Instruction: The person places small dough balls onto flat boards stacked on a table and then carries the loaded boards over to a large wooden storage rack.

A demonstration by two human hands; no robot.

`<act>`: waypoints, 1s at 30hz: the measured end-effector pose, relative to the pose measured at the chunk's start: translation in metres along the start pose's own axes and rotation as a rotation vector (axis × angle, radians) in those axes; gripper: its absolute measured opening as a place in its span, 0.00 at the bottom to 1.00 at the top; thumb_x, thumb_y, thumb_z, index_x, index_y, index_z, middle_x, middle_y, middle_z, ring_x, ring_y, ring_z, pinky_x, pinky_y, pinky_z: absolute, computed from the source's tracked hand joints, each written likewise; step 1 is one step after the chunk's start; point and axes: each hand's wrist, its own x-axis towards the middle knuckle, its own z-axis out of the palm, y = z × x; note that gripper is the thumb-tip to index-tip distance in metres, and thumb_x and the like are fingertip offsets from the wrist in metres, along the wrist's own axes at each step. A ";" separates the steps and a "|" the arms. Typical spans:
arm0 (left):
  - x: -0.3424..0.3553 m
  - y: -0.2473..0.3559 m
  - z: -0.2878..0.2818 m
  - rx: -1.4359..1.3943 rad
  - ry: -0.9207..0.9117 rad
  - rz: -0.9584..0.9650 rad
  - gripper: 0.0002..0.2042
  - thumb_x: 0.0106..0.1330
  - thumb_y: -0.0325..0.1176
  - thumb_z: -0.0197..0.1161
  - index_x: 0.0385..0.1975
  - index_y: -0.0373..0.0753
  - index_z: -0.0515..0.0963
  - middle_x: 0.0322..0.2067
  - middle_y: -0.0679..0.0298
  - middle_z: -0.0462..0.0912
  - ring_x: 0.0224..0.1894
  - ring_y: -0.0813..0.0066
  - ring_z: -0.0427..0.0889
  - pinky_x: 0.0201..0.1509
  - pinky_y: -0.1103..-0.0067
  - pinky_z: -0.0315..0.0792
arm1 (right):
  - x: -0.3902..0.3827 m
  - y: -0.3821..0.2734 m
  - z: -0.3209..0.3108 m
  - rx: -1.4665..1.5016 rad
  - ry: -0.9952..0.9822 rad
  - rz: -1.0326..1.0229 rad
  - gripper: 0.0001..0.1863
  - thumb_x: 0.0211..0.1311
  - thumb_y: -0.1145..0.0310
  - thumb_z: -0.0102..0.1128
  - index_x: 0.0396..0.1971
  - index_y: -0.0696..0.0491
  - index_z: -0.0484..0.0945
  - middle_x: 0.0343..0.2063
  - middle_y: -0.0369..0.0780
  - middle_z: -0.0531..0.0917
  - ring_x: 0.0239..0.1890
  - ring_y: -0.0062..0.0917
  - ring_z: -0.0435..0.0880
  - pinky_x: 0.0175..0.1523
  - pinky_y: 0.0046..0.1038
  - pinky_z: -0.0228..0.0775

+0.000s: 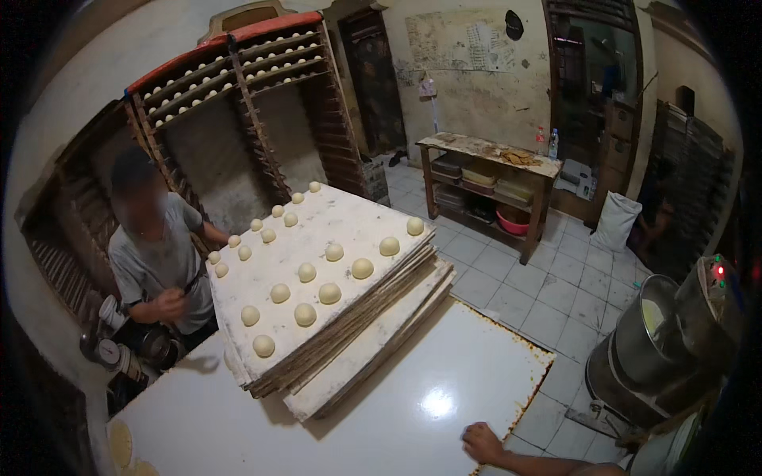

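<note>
My right hand (482,443) rests at the right side of the white tabletop (500,381), fingers curled, with anything under them hidden. My left hand is out of view. On the tabletop ahead stands a tall, uneven stack of floured boards (357,317); pale round dough balls (305,314) are spread over its top board. Flat yellow discs (121,440) lie at the table's lower left corner.
A co-worker (151,262) stands left of the stack. Behind are wooden racks (262,135) with dough balls, a bench (488,155) with bottles and tubs, and a white sack (615,218). A steel mixing machine (643,349) stands at right on the tiled floor.
</note>
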 end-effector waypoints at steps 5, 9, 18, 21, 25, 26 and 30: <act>0.045 0.063 0.025 1.038 0.277 0.567 0.05 0.52 0.25 0.57 0.25 0.29 0.74 0.25 0.52 0.76 0.31 0.57 0.72 0.38 0.71 0.66 | 0.052 0.043 0.009 -0.291 0.430 0.243 0.05 0.45 0.73 0.58 0.17 0.57 0.73 0.27 0.46 0.76 0.35 0.39 0.72 0.38 0.38 0.64; 0.004 0.024 0.029 1.321 0.165 0.995 0.04 0.54 0.25 0.56 0.22 0.30 0.72 0.24 0.54 0.73 0.31 0.61 0.67 0.41 0.69 0.64 | 0.007 -0.022 0.022 0.005 0.149 0.019 0.04 0.45 0.76 0.55 0.16 0.58 0.72 0.21 0.46 0.76 0.30 0.40 0.74 0.42 0.38 0.65; 0.013 0.016 -0.010 1.373 0.037 0.859 0.05 0.49 0.20 0.55 0.26 0.31 0.72 0.28 0.57 0.75 0.36 0.64 0.74 0.39 0.71 0.70 | 0.017 -0.038 0.028 -0.105 0.180 0.419 0.03 0.44 0.77 0.58 0.18 0.59 0.74 0.25 0.49 0.76 0.32 0.42 0.73 0.41 0.39 0.65; 0.025 0.030 -0.061 1.346 0.019 1.000 0.02 0.49 0.20 0.53 0.22 0.31 0.72 0.25 0.54 0.73 0.36 0.60 0.72 0.41 0.68 0.68 | -0.013 -0.019 0.002 -0.026 0.005 0.241 0.03 0.44 0.77 0.58 0.19 0.58 0.72 0.25 0.46 0.75 0.34 0.41 0.72 0.40 0.39 0.64; 0.047 0.067 -0.001 1.091 0.362 0.502 0.02 0.50 0.23 0.57 0.20 0.32 0.72 0.25 0.54 0.74 0.36 0.58 0.70 0.44 0.66 0.65 | 0.044 -0.017 0.032 -0.055 0.546 0.542 0.01 0.47 0.79 0.54 0.21 0.60 0.71 0.27 0.47 0.73 0.35 0.39 0.71 0.43 0.36 0.64; 0.032 0.060 0.013 1.204 0.213 0.611 0.05 0.50 0.27 0.60 0.22 0.33 0.73 0.28 0.54 0.75 0.37 0.58 0.71 0.45 0.68 0.65 | 0.040 -0.035 0.042 -0.030 0.490 0.575 0.02 0.47 0.78 0.54 0.21 0.61 0.71 0.28 0.48 0.73 0.36 0.40 0.71 0.44 0.36 0.64; 0.008 0.054 -0.056 1.341 -0.183 0.881 0.05 0.51 0.32 0.62 0.22 0.38 0.75 0.26 0.59 0.76 0.40 0.60 0.72 0.49 0.69 0.65 | -0.014 -0.040 0.024 -0.106 0.162 0.305 0.03 0.45 0.78 0.55 0.21 0.60 0.72 0.28 0.47 0.74 0.36 0.41 0.71 0.42 0.37 0.63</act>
